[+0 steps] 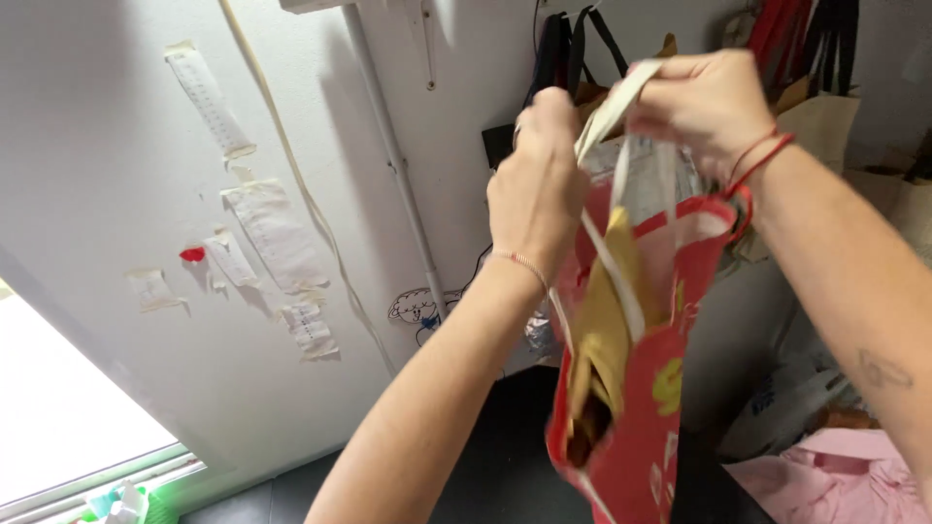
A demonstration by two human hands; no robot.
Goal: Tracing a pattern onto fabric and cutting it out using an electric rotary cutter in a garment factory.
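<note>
Both hands raised | left hand [534, 189], right hand [704, 102] fingers gripping cream handles [607, 114] | red bag [646, 408] near wall [116, 146]

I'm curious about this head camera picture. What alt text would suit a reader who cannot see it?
Two bare hands, left hand and right hand, hold up the pale handles of a red bag with a tan paper bag inside. Behind is a white wall with taped paper slips and hanging bags.
</note>
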